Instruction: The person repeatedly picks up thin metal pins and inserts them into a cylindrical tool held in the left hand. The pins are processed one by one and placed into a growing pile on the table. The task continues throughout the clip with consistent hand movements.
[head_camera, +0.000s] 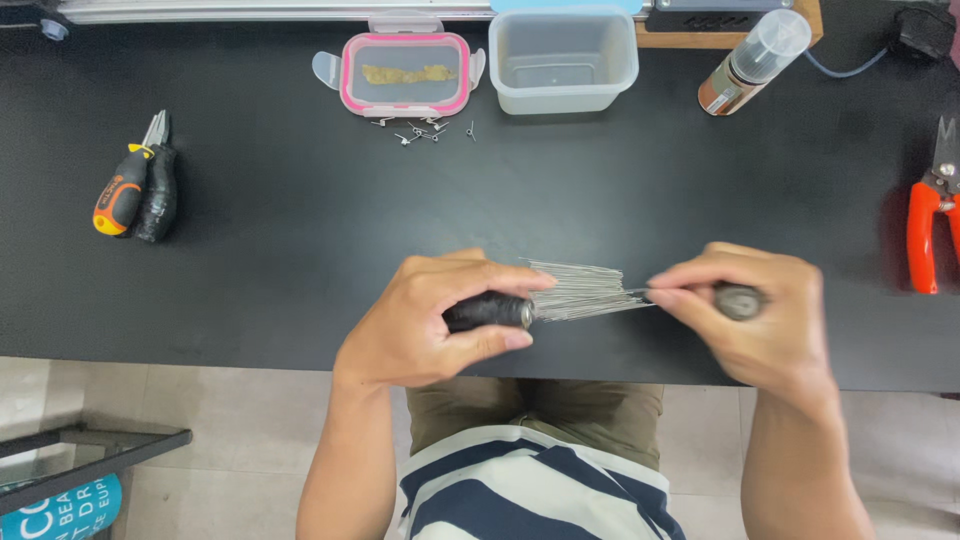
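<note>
Head view: near the front edge of the black tabletop (300, 220), the left hand (440, 320) is wrapped round the dark handle of a bundle of thin metal wires (585, 290) — the wires fan toward the right hand (755, 320), whose fingertips (665, 297) pinch the wire ends while gripping a small dark tool (738, 300). Pliers (140, 190) lie near the left edge, red cutters (930, 215) at the right — a lidded box (405, 75) and clear tub (563, 60) along the back.
</note>
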